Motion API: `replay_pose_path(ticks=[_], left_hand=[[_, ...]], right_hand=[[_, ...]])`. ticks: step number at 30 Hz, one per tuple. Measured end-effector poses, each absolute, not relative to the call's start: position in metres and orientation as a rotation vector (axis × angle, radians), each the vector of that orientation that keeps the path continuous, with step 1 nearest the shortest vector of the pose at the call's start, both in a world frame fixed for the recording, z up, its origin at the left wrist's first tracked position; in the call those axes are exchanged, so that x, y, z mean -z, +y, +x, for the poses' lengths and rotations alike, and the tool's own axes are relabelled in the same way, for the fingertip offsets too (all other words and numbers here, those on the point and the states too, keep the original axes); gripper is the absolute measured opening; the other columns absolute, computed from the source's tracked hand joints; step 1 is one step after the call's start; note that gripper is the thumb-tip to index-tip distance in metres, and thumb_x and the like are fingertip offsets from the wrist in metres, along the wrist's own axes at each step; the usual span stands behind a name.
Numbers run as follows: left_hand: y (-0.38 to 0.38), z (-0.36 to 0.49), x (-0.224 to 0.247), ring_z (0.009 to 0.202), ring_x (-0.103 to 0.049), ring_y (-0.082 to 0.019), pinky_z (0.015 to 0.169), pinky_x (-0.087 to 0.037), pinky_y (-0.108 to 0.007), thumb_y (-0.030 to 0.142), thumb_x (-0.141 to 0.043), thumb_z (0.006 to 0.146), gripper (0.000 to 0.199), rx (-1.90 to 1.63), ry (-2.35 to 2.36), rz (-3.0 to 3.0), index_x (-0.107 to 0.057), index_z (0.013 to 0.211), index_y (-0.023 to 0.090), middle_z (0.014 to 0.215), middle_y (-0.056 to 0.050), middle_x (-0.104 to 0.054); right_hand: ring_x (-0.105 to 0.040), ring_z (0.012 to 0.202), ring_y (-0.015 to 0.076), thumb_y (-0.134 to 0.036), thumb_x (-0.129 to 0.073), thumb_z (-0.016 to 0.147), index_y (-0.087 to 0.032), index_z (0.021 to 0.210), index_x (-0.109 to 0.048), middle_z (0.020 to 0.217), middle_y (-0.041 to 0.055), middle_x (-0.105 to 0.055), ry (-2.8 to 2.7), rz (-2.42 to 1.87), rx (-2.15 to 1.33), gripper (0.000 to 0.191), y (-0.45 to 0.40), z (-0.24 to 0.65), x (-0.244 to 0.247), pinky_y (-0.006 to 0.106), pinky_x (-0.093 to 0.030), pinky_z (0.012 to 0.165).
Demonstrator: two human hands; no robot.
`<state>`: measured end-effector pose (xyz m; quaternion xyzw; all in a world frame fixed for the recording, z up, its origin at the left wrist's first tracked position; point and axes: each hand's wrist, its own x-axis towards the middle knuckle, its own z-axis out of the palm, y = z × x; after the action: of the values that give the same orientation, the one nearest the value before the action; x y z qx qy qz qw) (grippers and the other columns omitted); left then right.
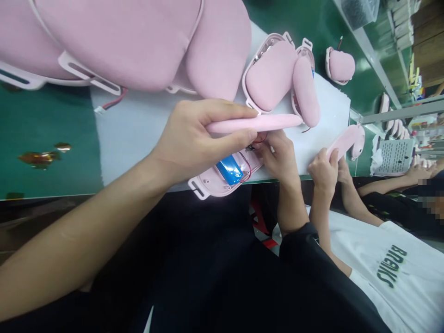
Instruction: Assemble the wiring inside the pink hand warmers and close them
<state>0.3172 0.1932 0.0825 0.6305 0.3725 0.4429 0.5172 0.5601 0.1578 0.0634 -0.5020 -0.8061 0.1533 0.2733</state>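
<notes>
My left hand (pixel 204 138) grips a pink padded cover (pixel 267 123) edge-on, thumb below and fingers above. Under it lies an open pink plastic shell (pixel 208 182) with a slotted strap loop at its near end. Inside the shell sit a blue battery pack (pixel 229 169) and thin red and black wires (pixel 248 169). My right hand (pixel 279 155) is at the shell's far end, fingers bent and pinched near the wires below the cover. What its fingertips hold is hidden behind the cover and my left thumb.
Several pink padded units (pixel 121 37) are piled at the back left, one trailing a wire connector (pixel 100 109). More units (pixel 272 76) lie on the white sheet (pixel 128 152). Amber tape pieces (pixel 40 158) lie left. At right, a co-worker's hands (pixel 324 171) hold another pink cover (pixel 343 141).
</notes>
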Motion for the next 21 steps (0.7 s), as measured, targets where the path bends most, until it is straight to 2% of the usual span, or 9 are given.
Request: replay_pose_path(ticks=[7,10,14,16,19,21], left_hand=[[0.193,0.317,-0.086,0.111,-0.079,-0.019,0.103,-0.067,-0.033,0.026,-0.08,0.092,0.024,-1.08,0.865,1.455,-0.081,0.115,0.019,0.113,0.005,-0.082],[0.194,0.317,-0.084,0.112,-0.079,-0.017,0.106,-0.064,-0.031,0.025,-0.079,0.092,0.024,-1.085,0.86,1.46,-0.081,0.115,0.019,0.112,0.007,-0.081],[0.195,0.318,-0.079,0.108,-0.08,-0.018,0.099,-0.068,-0.031,0.021,-0.08,0.094,0.022,-1.13,0.862,1.437,-0.082,0.115,0.017,0.114,0.002,-0.082],[0.196,0.318,-0.074,0.103,-0.08,-0.02,0.095,-0.07,-0.034,0.02,-0.079,0.094,0.022,-1.123,0.861,1.411,-0.082,0.116,0.016,0.112,-0.001,-0.082],[0.202,0.318,-0.062,0.095,-0.079,-0.022,0.096,-0.07,-0.041,0.023,-0.081,0.094,0.026,-1.163,0.868,1.341,-0.082,0.117,0.011,0.107,-0.008,-0.082],[0.21,0.319,-0.052,0.093,-0.078,-0.023,0.099,-0.068,-0.051,0.028,-0.086,0.089,0.036,-1.203,0.837,1.261,-0.081,0.116,0.006,0.102,-0.011,-0.081]], right_hand=[[-0.07,0.104,0.0246,-0.02,-0.06,0.104,-0.019,0.1,-0.078,0.104,0.0066,-0.078,-2.333,-1.455,-0.366,0.019,0.161,0.551,-0.084,0.039,-0.057,0.095],[-0.072,0.101,0.0243,-0.012,-0.063,0.099,-0.018,0.098,-0.08,0.101,0.0053,-0.081,-2.401,-1.544,-0.484,0.018,0.167,0.544,-0.096,0.038,-0.055,0.093],[-0.073,0.097,0.0205,-0.012,-0.065,0.098,-0.016,0.105,-0.081,0.106,0.0042,-0.081,-2.434,-1.644,-0.663,0.018,0.177,0.542,-0.107,0.032,-0.054,0.088],[-0.072,0.097,0.0197,-0.014,-0.065,0.098,-0.017,0.106,-0.081,0.107,0.0038,-0.081,-2.473,-1.711,-0.702,0.018,0.184,0.541,-0.109,0.031,-0.053,0.085],[-0.068,0.088,0.0173,-0.016,-0.07,0.094,-0.017,0.097,-0.082,0.097,0.0032,-0.081,-2.58,-1.791,-0.625,0.013,0.202,0.535,-0.109,0.031,-0.049,0.077],[-0.064,0.081,0.0148,-0.021,-0.076,0.089,-0.016,0.093,-0.083,0.091,0.0034,-0.08,-2.669,-1.845,-0.55,0.009,0.214,0.531,-0.108,0.032,-0.047,0.073]])
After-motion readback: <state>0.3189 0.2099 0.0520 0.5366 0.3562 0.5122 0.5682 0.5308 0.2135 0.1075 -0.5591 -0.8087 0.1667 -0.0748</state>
